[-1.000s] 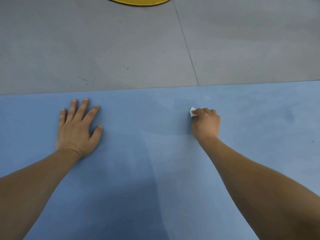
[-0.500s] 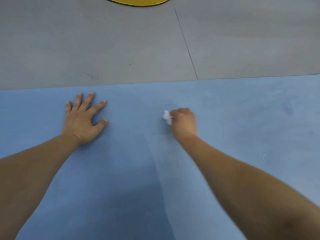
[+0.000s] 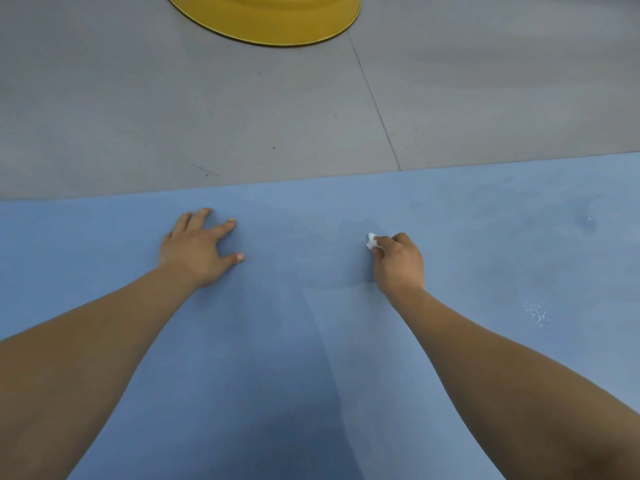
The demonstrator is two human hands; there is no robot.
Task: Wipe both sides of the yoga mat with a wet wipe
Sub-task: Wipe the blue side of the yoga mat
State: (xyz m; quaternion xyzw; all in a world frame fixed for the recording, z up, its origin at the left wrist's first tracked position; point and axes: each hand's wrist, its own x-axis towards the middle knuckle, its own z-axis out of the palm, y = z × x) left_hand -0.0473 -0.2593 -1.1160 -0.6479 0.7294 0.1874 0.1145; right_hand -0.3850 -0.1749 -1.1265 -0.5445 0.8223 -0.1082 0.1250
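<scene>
Smooth blue foam mat [image 3: 277, 341], crumpled wipe [image 3: 371, 241]

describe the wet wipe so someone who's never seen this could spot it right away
Start at the blue yoga mat that fills the lower half of the view. The right hand is curled on it near the far edge. The wet wipe is the small white crumpled wad poking out past its fingers, the only white object there.
</scene>
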